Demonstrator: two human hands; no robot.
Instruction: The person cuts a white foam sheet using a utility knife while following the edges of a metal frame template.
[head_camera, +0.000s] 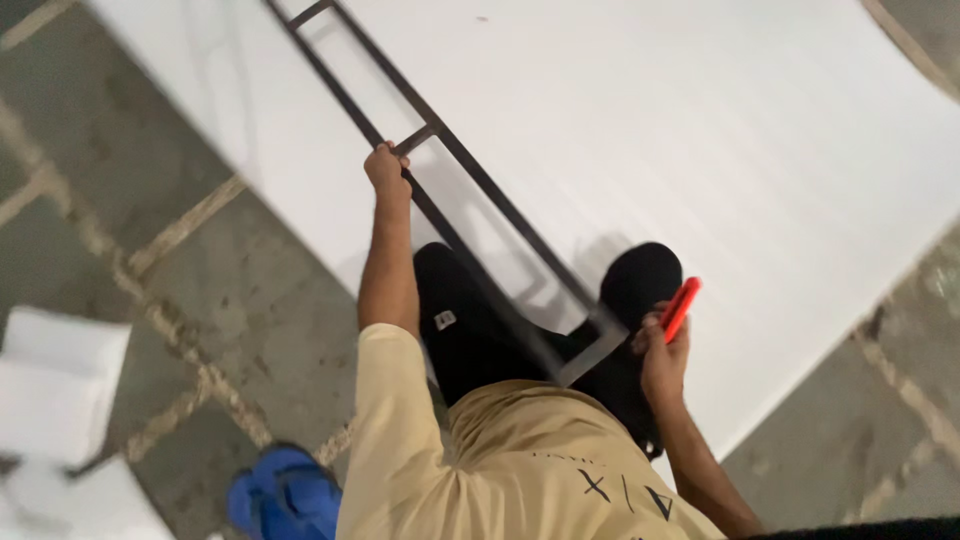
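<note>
Head view: the left hand (386, 167) is closed around a bar of the black metal frame (470, 180), which lies across the white sheet (700, 130) on the floor (230, 300), running from 11 o'clock to 5 o'clock. The right hand (662, 350), at 4 o'clock, grips a red cutter (680, 308) beside the frame's near end.

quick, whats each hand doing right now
Left hand: closed on the long black metal frame lying on the white sheet.
Right hand: closed, holding a red utility knife.
</note>
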